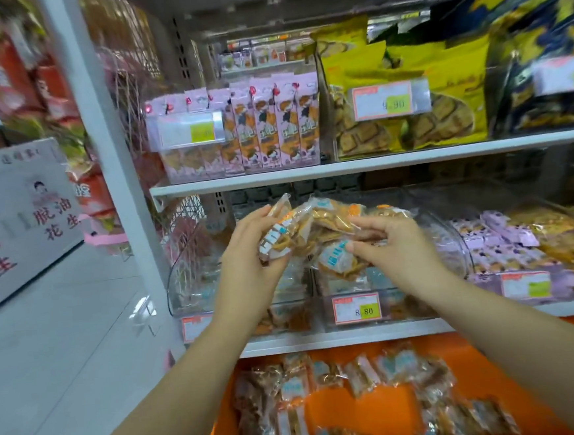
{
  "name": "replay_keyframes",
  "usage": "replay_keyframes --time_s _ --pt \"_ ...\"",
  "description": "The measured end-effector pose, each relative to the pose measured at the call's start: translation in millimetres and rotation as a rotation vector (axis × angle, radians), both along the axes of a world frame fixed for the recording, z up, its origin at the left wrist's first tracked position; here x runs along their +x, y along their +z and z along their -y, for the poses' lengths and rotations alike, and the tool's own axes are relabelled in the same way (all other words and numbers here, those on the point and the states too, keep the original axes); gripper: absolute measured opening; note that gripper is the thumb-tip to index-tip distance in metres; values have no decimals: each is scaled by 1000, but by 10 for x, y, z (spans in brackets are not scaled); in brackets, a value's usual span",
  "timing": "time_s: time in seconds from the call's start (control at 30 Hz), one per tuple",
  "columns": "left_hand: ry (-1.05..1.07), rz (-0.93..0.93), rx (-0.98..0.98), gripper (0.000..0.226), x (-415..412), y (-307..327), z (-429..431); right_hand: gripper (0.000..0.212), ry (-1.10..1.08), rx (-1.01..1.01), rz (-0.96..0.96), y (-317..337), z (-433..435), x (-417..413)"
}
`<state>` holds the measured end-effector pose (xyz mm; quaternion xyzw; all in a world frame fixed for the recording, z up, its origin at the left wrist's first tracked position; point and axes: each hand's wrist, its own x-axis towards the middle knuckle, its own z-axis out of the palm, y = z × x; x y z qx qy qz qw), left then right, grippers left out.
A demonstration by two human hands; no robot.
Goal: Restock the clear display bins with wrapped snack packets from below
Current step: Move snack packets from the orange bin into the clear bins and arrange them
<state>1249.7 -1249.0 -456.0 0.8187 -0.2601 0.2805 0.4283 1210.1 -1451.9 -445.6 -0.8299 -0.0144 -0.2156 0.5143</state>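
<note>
Both hands (318,245) grip snack packets (317,228) above the clear bin (452,238).

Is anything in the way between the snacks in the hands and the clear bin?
Nothing I can see. The left hand and right hand hold the snack packets just above the clear bin, whose top looks open. The shelf overhead sits higher up.

Bright even shop lighting, soft shadows, glare on the clear display bins (452,235), motion blur at left edge, wide-angle bending of the shelf post (100,129)
</note>
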Motion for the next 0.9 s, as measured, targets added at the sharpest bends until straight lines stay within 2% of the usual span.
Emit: replay_keyframes --time_s 0.13,0.23,0.33,0.43,0.53,0.63,0.77,0.9 --pt "38 11 52 44 338 -70 179 46 -61 54 -9 -111 40 335" --pt "68 -34 -7 38 535 -138 211 46 -99 71 -55 -199 73 547" --pt "110 -140 -55 39 716 -253 197 49 -109 92 -127 -233 72 687" --pt "54 -299 9 41 849 -401 169 56 -45 41 -284 -282 73 742" --pt "-125 -479 191 55 841 -452 189 64 -8 -102 -379 -290 61 733" --pt "-144 -515 257 55 817 -423 215 73 6 -257 -431 -196 47 696" --pt "-102 -463 125 36 736 -317 145 69 -8 -522 -463 -118 66 681" --pt "-152 -430 -122 21 538 -111 78 43 -78 -676 -430 -29 77 641"
